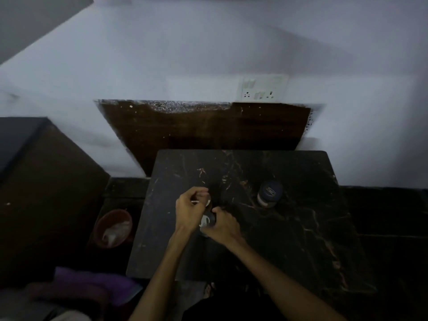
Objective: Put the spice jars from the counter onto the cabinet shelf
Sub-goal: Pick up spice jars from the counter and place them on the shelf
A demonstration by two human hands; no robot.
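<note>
Both hands at frame centre: left hand [191,210] and right hand [223,224] each grip one jar [207,220]; a second jar [269,194] stands right on the counter [301,228].

A dim home kitchen: dark marble counter [289,228], wall socket plate [262,88], spice jar [269,193].

Both hands meet over the counter [301,228] near its left edge, the left hand [188,210] beside the right hand [223,227], a jar [207,220] between them; a second jar [269,193] stands to their right, farther back; a bucket [113,228] sits left of the counter, below it; a switch plate [262,88] is on the wall behind.
</note>
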